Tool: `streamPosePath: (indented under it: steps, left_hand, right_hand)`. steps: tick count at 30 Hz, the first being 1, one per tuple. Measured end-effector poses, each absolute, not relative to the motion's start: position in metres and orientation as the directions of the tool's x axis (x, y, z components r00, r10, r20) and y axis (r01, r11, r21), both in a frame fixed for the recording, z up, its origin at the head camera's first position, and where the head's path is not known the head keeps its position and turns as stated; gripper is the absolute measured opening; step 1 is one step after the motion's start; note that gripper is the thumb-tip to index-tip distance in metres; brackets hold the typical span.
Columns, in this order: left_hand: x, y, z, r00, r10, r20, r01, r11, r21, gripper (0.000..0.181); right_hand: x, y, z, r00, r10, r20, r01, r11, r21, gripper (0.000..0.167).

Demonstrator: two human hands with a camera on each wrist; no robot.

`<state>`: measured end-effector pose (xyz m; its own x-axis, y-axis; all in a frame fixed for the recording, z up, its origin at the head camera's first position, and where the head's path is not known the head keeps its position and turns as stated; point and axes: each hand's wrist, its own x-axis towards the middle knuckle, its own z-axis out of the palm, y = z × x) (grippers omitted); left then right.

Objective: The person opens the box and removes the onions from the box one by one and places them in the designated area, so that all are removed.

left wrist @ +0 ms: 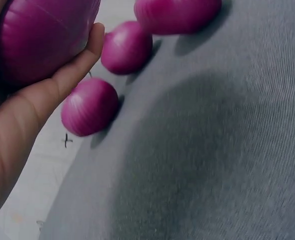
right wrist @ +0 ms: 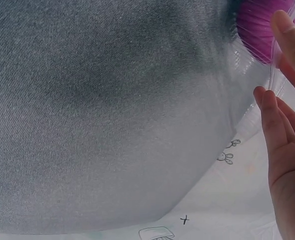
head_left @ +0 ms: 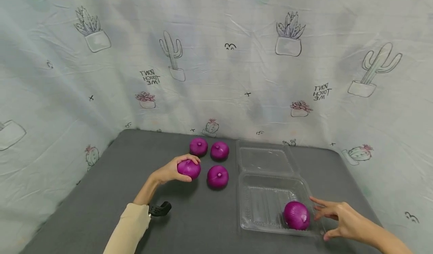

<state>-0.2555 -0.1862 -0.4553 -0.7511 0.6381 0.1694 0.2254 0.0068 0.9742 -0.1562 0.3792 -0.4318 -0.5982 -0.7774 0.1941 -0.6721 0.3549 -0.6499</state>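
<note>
My left hand (head_left: 172,170) grips a red onion (head_left: 188,169), thumb below and fingers over its far side, held above the grey table with a shadow under it. Close to its right are three more onions: one at the back left (head_left: 198,146), one at the back right (head_left: 220,150) and a nearer one (head_left: 218,177). A clear plastic clamshell box (head_left: 264,229) lies with its lid folded back, and one onion (head_left: 296,215) sits in its front right corner. Spread fingers of my right hand (head_left: 345,222) touch the box's right rim, the thumb lower near the front corner.
The grey tabletop (head_left: 101,197) carries everything. The see-through lid (head_left: 265,160) lies flat behind the box. A pale curtain (head_left: 216,69) printed with cacti hangs behind and along both sides. A black strap piece (head_left: 160,209) sticks out from the left wrist.
</note>
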Motion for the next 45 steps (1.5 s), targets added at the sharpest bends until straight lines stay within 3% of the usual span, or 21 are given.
streamPosePath:
  steps: [14, 23, 35, 45]
  left_hand:
    - [-0.288, -0.196, -0.465, -0.902, 0.412, 0.133, 0.202, 0.128, 0.971, 0.054]
    - [-0.288, -0.199, -0.438, -0.953, 0.287, 0.099, 0.148, 0.155, 0.977, 0.053]
    - [-0.277, -0.204, -0.444, -0.959, 0.275, 0.073, 0.140, 0.233, 0.962, 0.049]
    - [-0.284, -0.196, -0.472, -0.924, 0.335, 0.185, 0.254, 0.176, 0.951, 0.054]
  right_hand:
    - [-0.155, 0.381, -0.436, -0.595, -0.771, 0.227, -0.684, 0.338, -0.647, 0.037]
    - [-0.153, 0.380, -0.435, -0.611, -0.763, 0.211, -0.667, 0.353, -0.656, 0.036]
    - [-0.151, 0.377, -0.436, -0.611, -0.761, 0.217, -0.659, 0.337, -0.673, 0.036]
    - [-0.150, 0.376, -0.435, -0.614, -0.758, 0.221, -0.661, 0.340, -0.670, 0.036]
